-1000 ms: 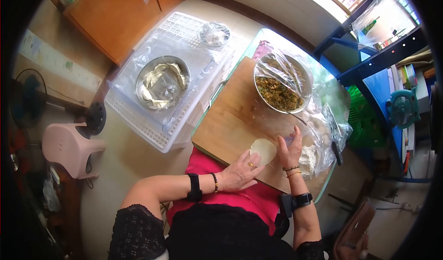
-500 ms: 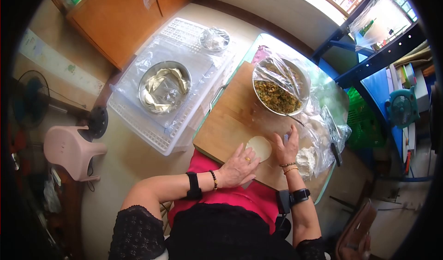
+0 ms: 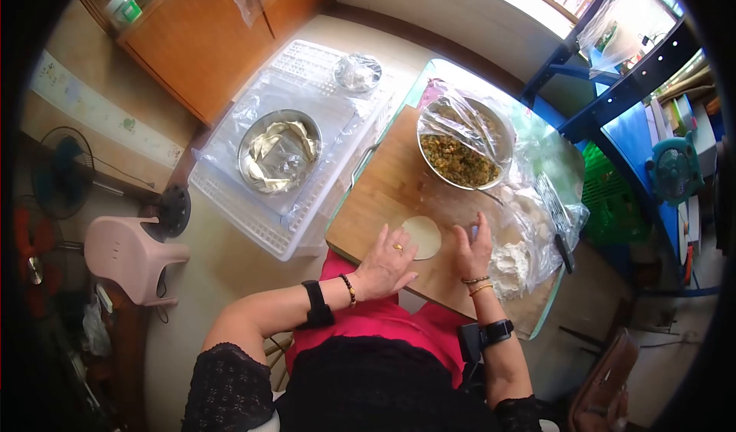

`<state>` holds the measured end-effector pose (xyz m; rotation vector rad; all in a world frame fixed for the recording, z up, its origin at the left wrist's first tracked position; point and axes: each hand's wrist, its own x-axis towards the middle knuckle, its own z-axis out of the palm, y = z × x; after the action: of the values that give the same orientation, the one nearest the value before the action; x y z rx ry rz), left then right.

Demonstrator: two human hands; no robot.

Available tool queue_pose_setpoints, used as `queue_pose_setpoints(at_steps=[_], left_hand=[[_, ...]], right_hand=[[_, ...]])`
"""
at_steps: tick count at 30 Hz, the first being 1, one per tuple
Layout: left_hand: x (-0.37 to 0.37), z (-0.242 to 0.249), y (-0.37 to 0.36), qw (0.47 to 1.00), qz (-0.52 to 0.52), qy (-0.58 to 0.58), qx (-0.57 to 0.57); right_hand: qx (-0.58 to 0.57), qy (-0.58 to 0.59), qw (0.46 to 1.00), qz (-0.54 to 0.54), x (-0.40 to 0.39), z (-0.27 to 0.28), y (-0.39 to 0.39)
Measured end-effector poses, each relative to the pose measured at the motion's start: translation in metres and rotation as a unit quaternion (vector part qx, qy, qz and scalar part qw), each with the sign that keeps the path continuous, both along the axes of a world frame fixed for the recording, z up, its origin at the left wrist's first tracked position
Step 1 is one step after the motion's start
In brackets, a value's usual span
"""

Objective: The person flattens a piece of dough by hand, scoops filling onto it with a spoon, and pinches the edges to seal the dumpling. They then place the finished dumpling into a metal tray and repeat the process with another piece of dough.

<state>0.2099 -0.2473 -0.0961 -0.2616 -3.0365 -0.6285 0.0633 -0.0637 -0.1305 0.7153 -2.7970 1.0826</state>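
Observation:
A thin round dough wrapper (image 3: 422, 239) lies flat on the wooden board (image 3: 376, 194). My left hand (image 3: 386, 266) rests at its left edge, fingers stretched out and fingertips touching the dough. To the right of the wrapper, my right hand (image 3: 474, 249) is held with thumb and fingers apart, and I see nothing gripped in it. A small bluish thing shows behind its fingers, too hidden to name. Beyond the hands stands a metal bowl of chopped filling (image 3: 460, 160), partly covered with plastic film, a utensil handle sticking out. White flour (image 3: 509, 267) is heaped beside my right hand.
Plastic film (image 3: 529, 221) covers dough pieces at the board's right, near a black-handled tool (image 3: 563, 253). On a white plastic crate (image 3: 280, 248) at left sit a round metal pan (image 3: 253, 179) holding folded dough pieces and a small film-covered bowl (image 3: 357, 72). A pink stool (image 3: 126, 256) stands further left.
The wrapper and my left hand have shifted slightly left and up on the board. My right hand stays at nearly the same place. The whole view has tilted a little.

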Motion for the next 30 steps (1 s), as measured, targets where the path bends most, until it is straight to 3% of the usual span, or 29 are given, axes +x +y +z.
queue_pose_setpoints(at_steps=[3, 5, 7, 12, 15, 16, 18, 22, 24, 29, 30], left_hand=[[-0.012, -0.005, 0.005, 1.0, 0.027, 0.002, 0.014], [-0.021, -0.013, 0.013, 0.999, 0.026, 0.002, 0.026], [-0.024, -0.018, 0.025, 0.998, -0.04, 0.024, 0.046], [-0.01, -0.011, 0.048, 0.988, -0.12, 0.064, 0.07], [-0.003, -0.01, 0.046, 0.983, -0.169, -0.026, 0.063], [-0.002, -0.011, 0.046, 0.983, -0.167, -0.03, 0.064], [-0.002, -0.013, 0.045, 0.985, -0.148, 0.036, 0.077], [-0.005, -0.009, 0.044, 0.985, -0.152, 0.03, 0.079], [-0.003, -0.012, 0.043, 0.989, -0.107, 0.019, 0.1], [0.0, -0.012, 0.039, 0.994, -0.056, 0.057, 0.078], [-0.001, -0.01, 0.038, 0.994, -0.055, 0.062, 0.068]], right_hand=[[-0.099, -0.118, 0.986, -0.057, -0.003, 0.001, 0.022], [-0.093, -0.104, 0.99, -0.037, 0.002, 0.011, 0.033], [-0.086, -0.092, 0.992, -0.018, 0.007, 0.021, 0.041], [0.021, 0.024, 0.993, 0.116, 0.028, 0.048, 0.036], [0.123, 0.078, 0.983, 0.115, 0.047, 0.036, 0.02], [0.174, 0.096, 0.975, 0.103, 0.051, 0.03, 0.017], [0.16, 0.13, 0.975, 0.082, 0.037, 0.022, 0.012], [0.099, 0.083, 0.991, 0.015, -0.008, 0.013, 0.021], [0.029, 0.01, 1.0, -0.005, -0.013, 0.011, 0.028], [0.029, 0.04, 0.996, 0.07, 0.016, 0.023, 0.019], [0.081, 0.075, 0.989, 0.097, 0.029, 0.027, 0.009]])
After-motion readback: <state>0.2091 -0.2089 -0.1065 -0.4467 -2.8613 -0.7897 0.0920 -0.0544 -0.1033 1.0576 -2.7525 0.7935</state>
